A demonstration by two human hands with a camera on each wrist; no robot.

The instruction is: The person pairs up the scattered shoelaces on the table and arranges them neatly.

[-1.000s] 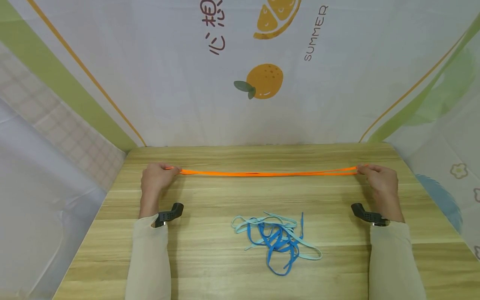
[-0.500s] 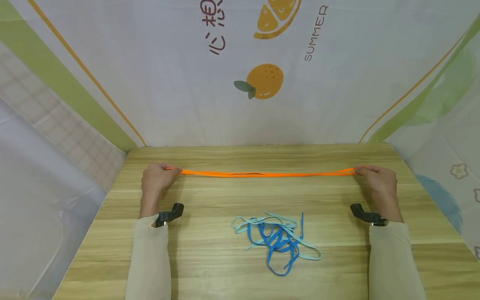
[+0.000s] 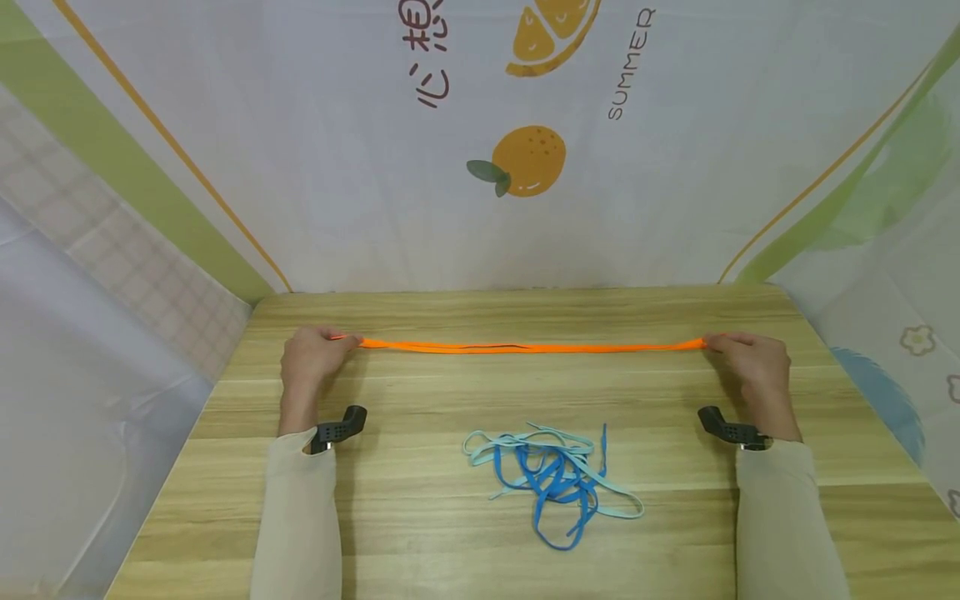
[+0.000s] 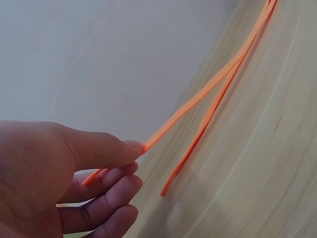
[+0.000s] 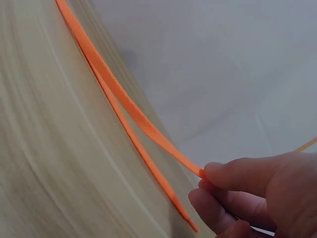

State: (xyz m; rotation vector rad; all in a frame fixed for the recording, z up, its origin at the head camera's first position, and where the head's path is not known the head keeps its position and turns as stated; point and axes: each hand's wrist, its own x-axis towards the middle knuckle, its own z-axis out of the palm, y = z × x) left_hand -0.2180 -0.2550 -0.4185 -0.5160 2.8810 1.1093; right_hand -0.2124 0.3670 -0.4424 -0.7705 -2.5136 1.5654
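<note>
Two orange shoelace strands (image 3: 585, 348) run side by side across the far part of the table. My left hand (image 3: 309, 360) pinches one strand near its tip between thumb and finger. In the left wrist view, the other strand's loose end (image 4: 171, 181) lies on the wood just beside that hand (image 4: 74, 173). At the opposite end, my right hand (image 3: 753, 367) pinches an orange strand between thumb and fingertips. A free tip (image 5: 183, 213) lies on the table near the right hand (image 5: 252, 193) in the right wrist view.
A tangle of blue laces (image 3: 553, 487) and light teal laces (image 3: 622, 504) lies on the wooden table (image 3: 420, 550) between the forearms. A white cloth (image 3: 360, 208) with fruit prints hangs behind the table's far edge. More cloth stands at both sides.
My right hand has shifted slightly left and a little down with its strand. The gap between the strands there has narrowed. The left hand and the blue and teal laces stay put.
</note>
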